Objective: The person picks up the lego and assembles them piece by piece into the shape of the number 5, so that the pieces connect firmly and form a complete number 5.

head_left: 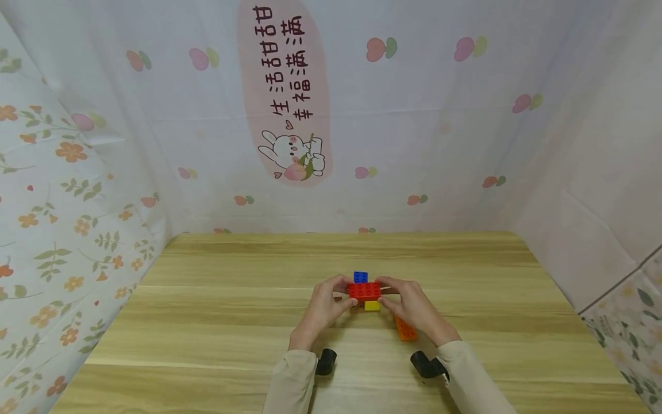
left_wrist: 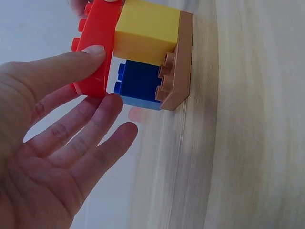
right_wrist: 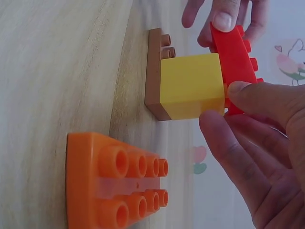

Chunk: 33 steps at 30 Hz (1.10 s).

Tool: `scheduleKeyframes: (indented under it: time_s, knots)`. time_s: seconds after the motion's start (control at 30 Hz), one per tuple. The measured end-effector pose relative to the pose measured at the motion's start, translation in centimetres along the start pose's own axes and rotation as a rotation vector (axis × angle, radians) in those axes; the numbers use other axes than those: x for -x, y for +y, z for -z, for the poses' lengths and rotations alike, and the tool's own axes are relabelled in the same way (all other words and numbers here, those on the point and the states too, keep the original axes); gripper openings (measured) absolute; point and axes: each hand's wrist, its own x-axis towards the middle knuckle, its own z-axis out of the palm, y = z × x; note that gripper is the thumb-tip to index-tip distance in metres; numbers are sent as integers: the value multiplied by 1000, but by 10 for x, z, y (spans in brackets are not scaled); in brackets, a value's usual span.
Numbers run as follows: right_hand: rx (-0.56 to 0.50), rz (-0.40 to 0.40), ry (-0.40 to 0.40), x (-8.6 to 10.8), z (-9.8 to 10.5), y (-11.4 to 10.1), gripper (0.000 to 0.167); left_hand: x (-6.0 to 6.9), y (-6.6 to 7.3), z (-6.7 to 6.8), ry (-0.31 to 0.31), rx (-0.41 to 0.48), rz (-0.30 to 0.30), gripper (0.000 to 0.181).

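Note:
Between both hands a red building brick point(head_left: 364, 291) lies across the top of a small stack. My left hand point(head_left: 324, 305) pinches its left end with thumb and fingers, and my right hand point(head_left: 411, 303) pinches the right end. Under it stands a yellow block point(right_wrist: 190, 86), set on a thin brown base brick point(left_wrist: 180, 62) that rests on the table. A blue brick point(left_wrist: 139, 83) also sits on the brown base, behind the yellow one. In the left wrist view the red brick appears tilted, close to the yellow block; whether it is fully seated I cannot tell.
An orange studded brick point(right_wrist: 119, 181) lies on the wooden table point(head_left: 217, 322), near my right wrist. Black wrist-worn pieces point(head_left: 326, 362) show by the sleeves. Patterned cloth point(head_left: 424, 138) hangs behind the table and on both sides.

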Motion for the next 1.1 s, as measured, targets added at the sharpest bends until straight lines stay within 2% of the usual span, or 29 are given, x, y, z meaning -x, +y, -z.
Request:
scheduleKeyframes:
  time_s: [0.13,0.3,0.53,0.73,1.1]
  knots:
    - [16,-10,-2,0,0,-1,41,1,-1,0,4,36,9,31]
    - [26,-3,-3,-1,0,-2,41,1,-1,-1,16,31,13,31]
    - [62,20,5,-1,-1,0,41,0,0,-1,38,11,-31,31]
    - [90,36,7,-1,-1,1,41,0,-1,-1,44,18,-43,32]
    - [65,45,4,-1,0,1,42,0,-3,-2,43,72,-32,33]
